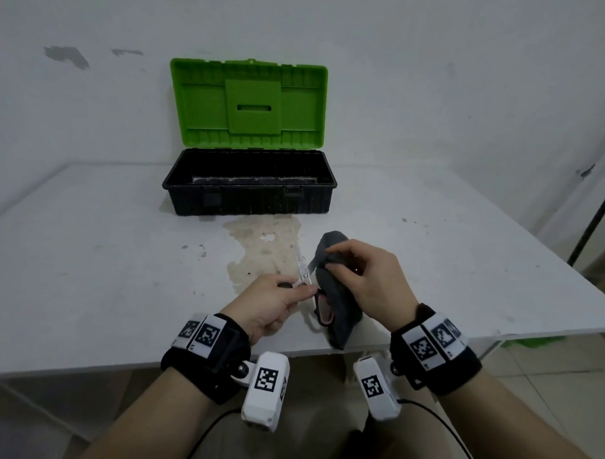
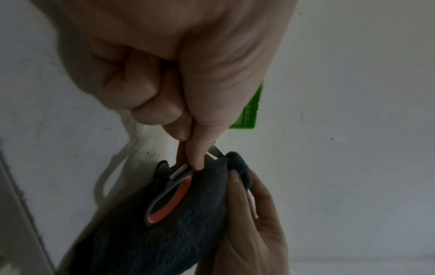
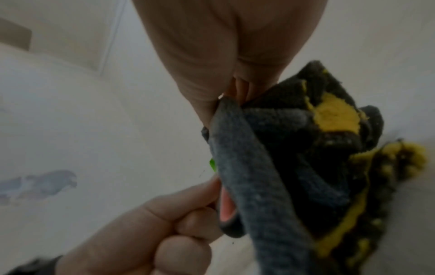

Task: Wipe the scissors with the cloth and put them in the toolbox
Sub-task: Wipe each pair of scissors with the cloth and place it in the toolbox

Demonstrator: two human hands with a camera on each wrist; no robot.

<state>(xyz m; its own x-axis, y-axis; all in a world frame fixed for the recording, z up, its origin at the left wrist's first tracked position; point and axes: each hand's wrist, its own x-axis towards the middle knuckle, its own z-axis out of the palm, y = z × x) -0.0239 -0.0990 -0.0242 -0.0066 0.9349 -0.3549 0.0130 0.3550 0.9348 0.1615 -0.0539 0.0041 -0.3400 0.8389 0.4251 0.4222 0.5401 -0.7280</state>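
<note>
scissors [image 1: 305,277]: light, stiff, sharp | left hand [image 1: 269,304] pinches the pivot | right hand [image 1: 368,278] fingers clamped on soft, limp cloth [image 1: 334,307] | near worktop [image 1: 90,271] front edge

no readable text, only black-and-white square code markers on the wrist bands [image 1: 208,335] and wrist cameras [image 1: 265,392].

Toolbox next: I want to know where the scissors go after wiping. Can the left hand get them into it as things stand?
Probably yes. The toolbox stands with its lid up, nothing lies between it and the left hand, which grips the scissors.
</note>
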